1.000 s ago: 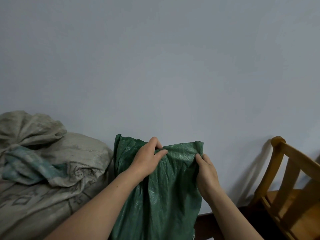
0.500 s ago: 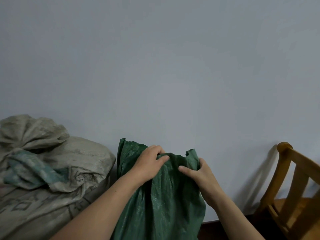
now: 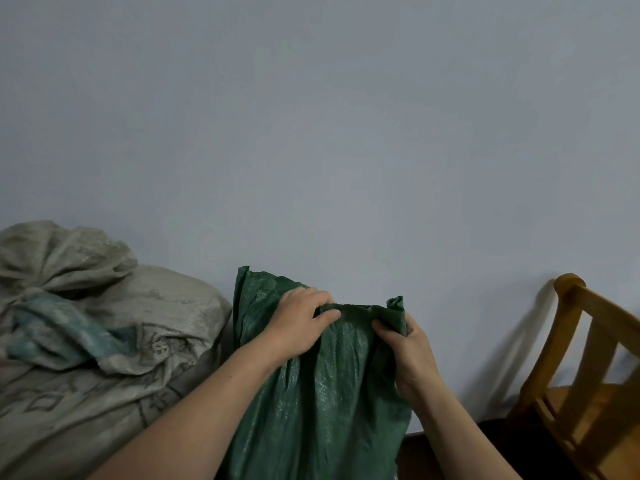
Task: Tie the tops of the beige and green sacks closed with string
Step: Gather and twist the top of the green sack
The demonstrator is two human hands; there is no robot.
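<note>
A green woven sack stands upright against the wall at bottom centre. My left hand grips its top edge left of centre, fingers curled over the rim. My right hand pinches the folded right corner of the top, bunching the fabric inward. To the left lies a dirty beige sack with its neck gathered at the upper left; a teal patch shows on it. No string is visible.
A pale grey wall fills the upper view. A wooden chair stands at the right, close to the green sack. Dark floor shows between them.
My right hand has drawn the sack's right corner inward toward my left hand, narrowing and folding the top. The view has shifted slightly.
</note>
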